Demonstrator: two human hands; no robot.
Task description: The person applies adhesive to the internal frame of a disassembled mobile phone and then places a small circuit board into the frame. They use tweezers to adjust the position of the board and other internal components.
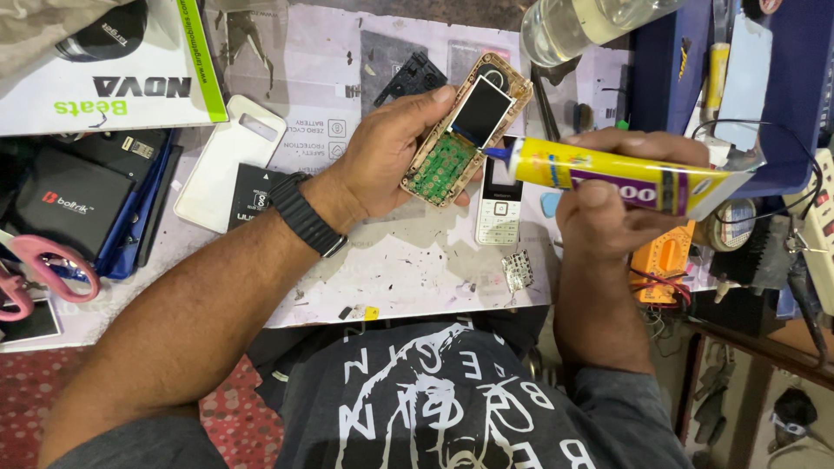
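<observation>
My left hand (391,152) holds an opened phone body (465,130) with a dark screen and a green circuit board showing, tilted above the work mat. A black watch is on that wrist. My right hand (608,204) grips a yellow glue tube (625,174). Its blue nozzle tip touches the phone's right edge, beside the screen. A white keypad phone (499,208) lies on the mat just below the held phone.
A white mat (391,269) covers the bench. On it lie a white back cover (228,161), a black battery (252,195) and a small metal part (519,271). Pink scissors (39,269) and boxes sit left. A clear bottle (573,26), cables and an orange meter (665,256) crowd the right.
</observation>
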